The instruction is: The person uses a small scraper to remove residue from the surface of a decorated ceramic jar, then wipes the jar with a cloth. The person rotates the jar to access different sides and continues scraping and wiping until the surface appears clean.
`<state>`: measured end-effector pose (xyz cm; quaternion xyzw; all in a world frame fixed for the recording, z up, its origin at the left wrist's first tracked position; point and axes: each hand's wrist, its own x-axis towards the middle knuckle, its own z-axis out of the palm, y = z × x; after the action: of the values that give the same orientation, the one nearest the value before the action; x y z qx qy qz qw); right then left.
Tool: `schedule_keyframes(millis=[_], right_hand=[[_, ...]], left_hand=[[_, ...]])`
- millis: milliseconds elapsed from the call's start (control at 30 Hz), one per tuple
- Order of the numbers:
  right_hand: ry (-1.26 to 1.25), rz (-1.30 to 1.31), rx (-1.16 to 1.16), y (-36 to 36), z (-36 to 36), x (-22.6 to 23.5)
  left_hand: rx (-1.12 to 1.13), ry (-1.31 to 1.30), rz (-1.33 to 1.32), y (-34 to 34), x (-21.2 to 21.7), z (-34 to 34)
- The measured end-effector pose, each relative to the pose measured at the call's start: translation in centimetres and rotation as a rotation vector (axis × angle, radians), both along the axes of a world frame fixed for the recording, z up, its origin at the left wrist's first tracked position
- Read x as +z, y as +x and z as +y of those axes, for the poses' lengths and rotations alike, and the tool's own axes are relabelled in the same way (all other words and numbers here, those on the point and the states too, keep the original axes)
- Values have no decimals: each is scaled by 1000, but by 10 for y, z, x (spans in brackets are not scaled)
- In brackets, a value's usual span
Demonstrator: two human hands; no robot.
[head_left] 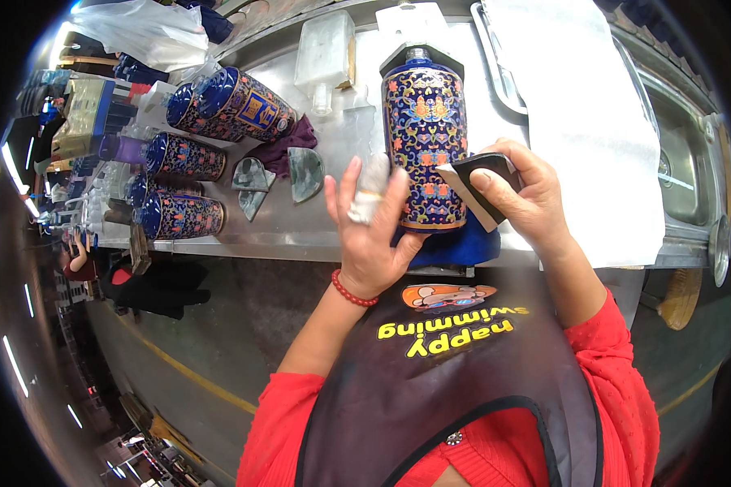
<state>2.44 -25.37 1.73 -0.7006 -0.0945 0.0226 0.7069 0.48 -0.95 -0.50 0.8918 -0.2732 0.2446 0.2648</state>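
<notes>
A dark blue bottle [425, 146] with a dense floral pattern lies before me, its neck away from me at a white holder with a dark angled front. My left hand [369, 231] is beside the bottle's lower left side, fingers spread and thumb near its base. A pale wrapping covers one of those fingers. Between thumb and fingers, my right hand [530, 195] grips a flat black pad [486, 180] with a pale edge, held against or just over the bottle's right side; contact is unclear. Blue cloth [455, 247] lies under the base.
Several similar patterned bottles [188, 157] lie to the left. Near them are purple cloth [283, 150] and grey-green curved pieces [306, 174]. A translucent container [325, 53] lies farther back. White sheeting [577, 122] covers the right side, beside a metal sink [678, 154].
</notes>
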Motion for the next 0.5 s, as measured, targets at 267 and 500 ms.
schedule_keyframes(millis=[267, 500], right_hand=[[15, 31, -16, 2, 6, 5], [26, 21, -14, 3, 8, 6]], left_hand=[[0, 58, -193, -16, 5, -2], [-48, 64, -225, -17, 3, -1]])
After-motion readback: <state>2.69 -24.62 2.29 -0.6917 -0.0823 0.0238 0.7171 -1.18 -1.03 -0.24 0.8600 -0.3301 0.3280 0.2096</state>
